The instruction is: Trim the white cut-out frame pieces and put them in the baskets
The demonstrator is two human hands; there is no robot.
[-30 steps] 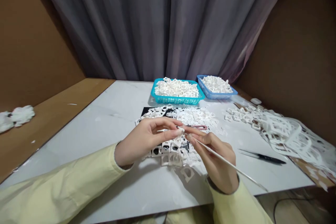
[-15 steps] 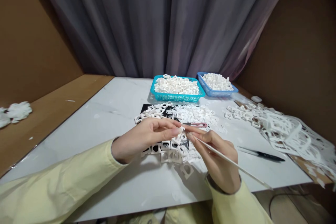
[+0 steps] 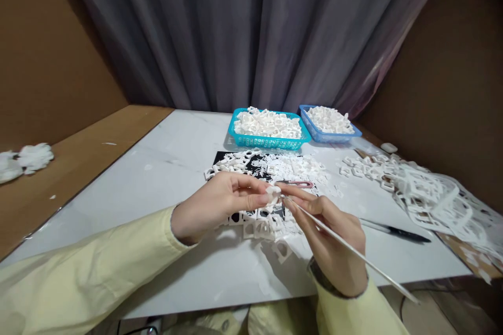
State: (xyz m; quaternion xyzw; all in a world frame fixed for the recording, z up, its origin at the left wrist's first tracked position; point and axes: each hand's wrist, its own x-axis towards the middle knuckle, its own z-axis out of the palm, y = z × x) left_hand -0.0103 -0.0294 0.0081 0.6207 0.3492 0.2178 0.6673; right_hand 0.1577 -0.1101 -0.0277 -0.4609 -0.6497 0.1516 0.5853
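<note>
Between the thumb and fingers of my left hand (image 3: 223,199) is a small white plastic piece (image 3: 274,195), held up over the middle of the table. My right hand (image 3: 330,230) is closed on a long thin white rod (image 3: 353,247); its near tip meets the white piece and its far end slants down past the table's front edge. Whether the rod touches or enters the piece is hidden by my fingers. Beneath both hands lie loose white square frames (image 3: 259,227), several of them with holes, partly on a black mat (image 3: 223,157).
Behind stand a turquoise basket (image 3: 271,142) and a blue basket (image 3: 334,137), both heaped with white pieces. A pink-handled tool (image 3: 302,184) lies beyond my hands. At right are black-handled tweezers (image 3: 408,234) and a pile of white plastic strips (image 3: 444,199). White fluff (image 3: 35,158) sits far left.
The white piece has turned between my left fingers and shows a broader face. My right hand has shifted slightly right and down with the rod. The whole view has moved a little.
</note>
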